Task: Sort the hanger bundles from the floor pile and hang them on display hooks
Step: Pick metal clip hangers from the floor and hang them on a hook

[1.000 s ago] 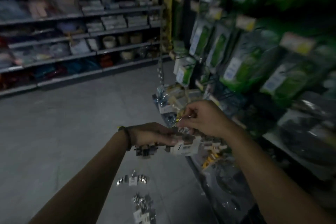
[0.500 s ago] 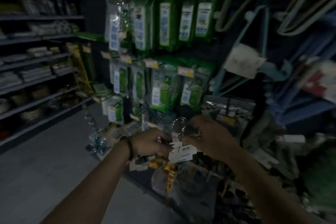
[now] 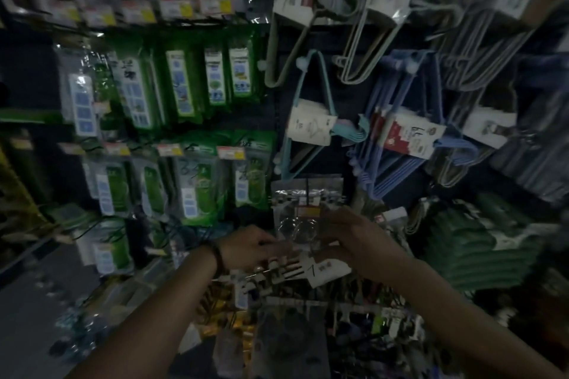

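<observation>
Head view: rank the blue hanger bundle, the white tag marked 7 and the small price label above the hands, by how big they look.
1. blue hanger bundle: largest by far.
2. white tag marked 7: middle, though it is nearer the camera, which flatters it.
3. price label: smallest.

Dark display wall [image 3: 348,95]: green packets [image 3: 215,77] hang in rows at left, pale hanger bundles [image 3: 366,49] top right, blue hanger bundles [image 3: 409,120] below, clear packets [image 3: 304,209] at centre.

Clip-hanger bundle [image 3: 277,271]: pale clips in row, roughly level; white tag [image 3: 327,271] marked 7 at right end.
</observation>
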### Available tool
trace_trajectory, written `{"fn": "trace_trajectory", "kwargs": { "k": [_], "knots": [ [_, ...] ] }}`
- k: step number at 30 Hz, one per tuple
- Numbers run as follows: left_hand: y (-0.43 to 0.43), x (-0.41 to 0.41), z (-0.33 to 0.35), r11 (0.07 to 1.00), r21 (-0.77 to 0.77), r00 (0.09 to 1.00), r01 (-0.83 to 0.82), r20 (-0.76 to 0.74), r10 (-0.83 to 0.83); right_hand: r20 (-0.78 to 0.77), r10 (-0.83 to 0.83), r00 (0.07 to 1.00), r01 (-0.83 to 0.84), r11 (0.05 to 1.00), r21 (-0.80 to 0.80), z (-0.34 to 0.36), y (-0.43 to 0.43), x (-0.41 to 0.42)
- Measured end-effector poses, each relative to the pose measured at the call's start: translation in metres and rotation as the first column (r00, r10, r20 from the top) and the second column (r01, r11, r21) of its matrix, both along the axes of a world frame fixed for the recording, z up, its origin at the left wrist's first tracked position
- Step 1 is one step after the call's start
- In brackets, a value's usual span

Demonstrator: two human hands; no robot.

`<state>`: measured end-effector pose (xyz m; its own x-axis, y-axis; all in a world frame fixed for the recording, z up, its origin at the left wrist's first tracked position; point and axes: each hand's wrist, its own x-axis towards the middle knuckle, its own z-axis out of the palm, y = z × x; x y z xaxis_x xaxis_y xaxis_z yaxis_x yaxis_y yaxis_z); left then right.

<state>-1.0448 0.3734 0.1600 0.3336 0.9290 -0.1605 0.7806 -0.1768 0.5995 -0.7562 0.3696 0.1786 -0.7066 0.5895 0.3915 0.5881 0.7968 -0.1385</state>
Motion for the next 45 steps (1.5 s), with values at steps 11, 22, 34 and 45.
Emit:
{"fn": "trace_trajectory", "kwargs": {
  "k": [11, 22, 34, 45],
  "knots": [
    [0.063, 0.009, 0.003, 0.984, 0.178, 0.805, 0.028, -0.588, 0.083, 0.088, -0.241, 0.966, 0.253, 0.952, -0.174, -0.030, 0.056, 0.062],
    [0.130, 0.043, -0.038, 0.981, 0.028, 0.395, 0.190, -0.917, -0.050, 0.210, -0.424, 0.881, 0.471, 0.828, -0.305, -0.096, 0.122, 0.063],
    [0.150, 0.026, -0.046, 0.934, 0.197, 0.446, 0.297, -0.894, 0.047, 0.243, -0.526, 0.815, 0.580, 0.749, -0.320, -0.126, 0.153, 0.067],
    [0.135, 0.028, 0.007, 0.902, 0.176, 0.320, 0.395, -0.946, 0.045, 0.309, -0.529, 0.790, 0.590, 0.793, -0.152, -0.120, 0.180, -0.005]
  ]
}}
